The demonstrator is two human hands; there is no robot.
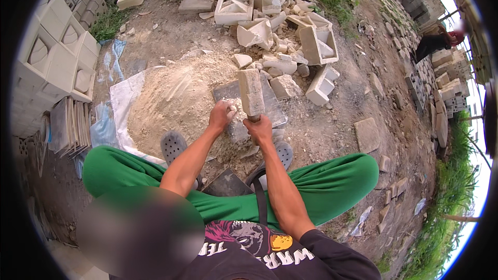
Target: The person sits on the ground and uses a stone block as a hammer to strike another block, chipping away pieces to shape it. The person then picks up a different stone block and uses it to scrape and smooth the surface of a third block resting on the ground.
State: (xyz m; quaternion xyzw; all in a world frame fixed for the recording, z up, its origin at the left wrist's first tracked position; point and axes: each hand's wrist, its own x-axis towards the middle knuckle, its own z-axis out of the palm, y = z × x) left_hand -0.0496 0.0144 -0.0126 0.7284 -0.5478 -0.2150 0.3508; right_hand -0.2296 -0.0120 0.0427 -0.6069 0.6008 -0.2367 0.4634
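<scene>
Right hand (259,128): fingers are gripping a mallet (251,92) by its handle. Left hand (220,117): fingers are curling round a pale chunk (231,110) over a grey slab (273,106). Outward: a powder heap (176,96) is covering part of a white sheet (123,101); broken blocks (257,33) are lying beyond the slab.

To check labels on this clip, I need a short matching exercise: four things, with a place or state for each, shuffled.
1. Mallet with a pale, brick-shaped head
2. Tan heap of powdery material
3. Flat grey slab
4. Stacked cream blocks with recessed faces

A. At the far left of the picture
B. Spread on a white sheet
C. Gripped in the person's right hand
D. Strewn with pale crumbs, just right of the heap

Pairs: 1-C, 2-B, 3-D, 4-A
</scene>
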